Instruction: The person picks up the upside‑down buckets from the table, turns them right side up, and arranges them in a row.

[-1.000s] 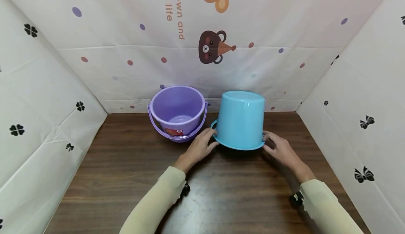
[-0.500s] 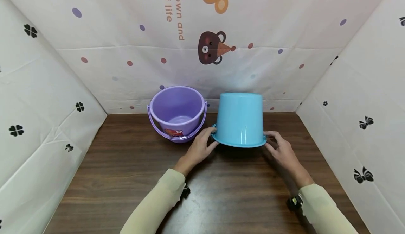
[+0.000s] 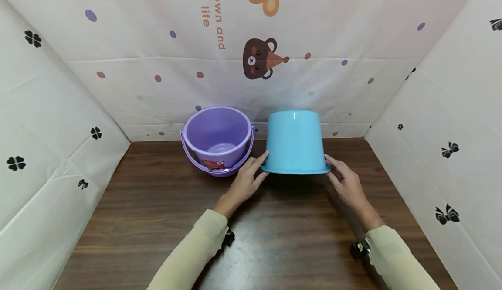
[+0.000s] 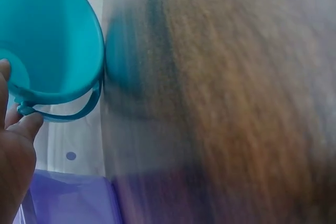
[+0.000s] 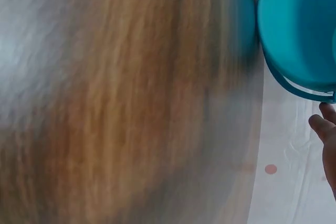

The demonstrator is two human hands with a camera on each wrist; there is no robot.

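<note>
A light blue bucket point(image 3: 295, 144) is bottom-up in the head view, its base tipped toward the back wall. My left hand point(image 3: 244, 184) pinches its rim at the left, thumb below and fingers above. On the opposite side my right hand point(image 3: 348, 187) pinches the rim the same way. Both wrist views look into the bucket's hollow inside, and its handle point(image 4: 79, 113) hangs along the rim near the left fingers. Left of it stands a purple bucket point(image 3: 219, 133), upright, with its handle lowered in front.
A dark wood-grain table point(image 3: 149, 220) lies beneath everything. Printed white sheets form a back wall point(image 3: 129, 93), a left wall point(image 3: 47, 146) and a right wall point(image 3: 423, 150). The purple bucket stands close to my left hand.
Held by both hands, the blue bucket has tipped backward: its front rim has risen and its base top has gone out of sight. It has shifted slightly left. The purple bucket stays put.
</note>
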